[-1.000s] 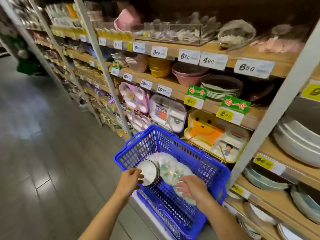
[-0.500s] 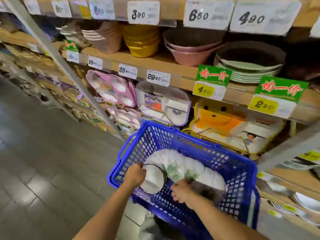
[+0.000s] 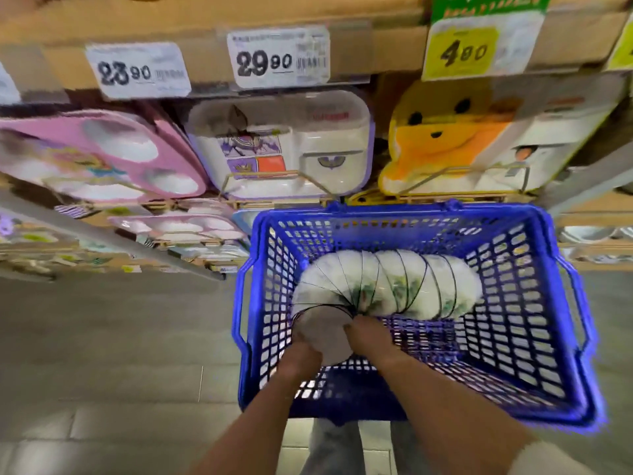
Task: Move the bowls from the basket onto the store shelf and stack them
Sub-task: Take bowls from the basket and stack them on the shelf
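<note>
Head view: your left hand (image 3: 302, 355) and right hand (image 3: 369, 334) grip the bowls' (image 3: 394, 286) left end; the row lies crosswise in the basket (image 3: 404, 214).

1 blue basket (image 3: 404, 214). 1 nested row of bowls (image 3: 387, 286), count unclear. 3 price tags: 23.90 tag (image 3: 137, 72), 29.90 tag (image 3: 279, 60), 4.80 tag (image 3: 460, 53). 3 upright divided trays: pink tray (image 3: 102, 156), white tray (image 3: 281, 145), yellow tray (image 3: 442, 138).
</note>
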`<action>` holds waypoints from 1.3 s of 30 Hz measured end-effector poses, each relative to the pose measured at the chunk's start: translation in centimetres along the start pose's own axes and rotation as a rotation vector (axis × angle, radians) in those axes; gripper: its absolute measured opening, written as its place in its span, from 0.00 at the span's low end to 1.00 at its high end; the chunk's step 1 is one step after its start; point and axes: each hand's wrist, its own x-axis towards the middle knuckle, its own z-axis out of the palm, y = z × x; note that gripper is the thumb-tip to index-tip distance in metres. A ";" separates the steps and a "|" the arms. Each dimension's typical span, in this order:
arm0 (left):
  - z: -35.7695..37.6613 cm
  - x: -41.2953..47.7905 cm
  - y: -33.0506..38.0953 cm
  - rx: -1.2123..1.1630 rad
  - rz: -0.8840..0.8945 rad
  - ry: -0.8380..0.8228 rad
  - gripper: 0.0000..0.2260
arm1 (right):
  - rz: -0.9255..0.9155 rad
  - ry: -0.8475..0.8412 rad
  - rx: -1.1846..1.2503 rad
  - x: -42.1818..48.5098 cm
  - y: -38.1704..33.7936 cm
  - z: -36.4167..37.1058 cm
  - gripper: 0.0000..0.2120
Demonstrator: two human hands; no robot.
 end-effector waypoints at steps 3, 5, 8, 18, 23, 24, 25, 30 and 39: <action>0.2 0.8 -0.2 0.069 -0.003 -0.003 0.21 | 0.001 0.049 -0.133 1.0 0.0 0.5 0.15; -0.1 1.6 -0.5 0.112 0.007 0.021 0.23 | 0.024 0.045 -0.186 1.3 -0.1 0.5 0.14; -0.7 1.5 -1.0 0.047 -0.009 0.023 0.20 | 0.050 0.014 -0.199 1.3 -0.3 0.2 0.13; -2.5 -2.7 -0.8 -0.367 0.089 0.179 0.17 | 0.009 -0.011 -0.148 -2.6 -0.2 -4.1 0.14; -4.0 -5.7 -1.0 -0.800 0.318 0.319 0.13 | -0.010 -0.173 0.024 -5.4 -0.5 -9.3 0.12; -4.6 -6.3 -0.9 -0.856 0.337 0.327 0.15 | -0.002 -0.208 0.062 -6.0 -0.6 -10.4 0.14; -5.4 -6.8 -0.6 -0.920 0.362 0.323 0.17 | 0.006 -0.258 0.121 -6.6 -0.7 -11.6 0.15; -10.5 -10.1 2.6 -1.214 0.527 0.120 0.26 | -0.053 -0.381 0.269 -10.4 -1.3 -17.8 0.19; -17.3 -18.1 10.9 -1.440 0.736 0.184 0.21 | -0.196 0.296 0.644 -17.8 -1.4 -24.3 0.22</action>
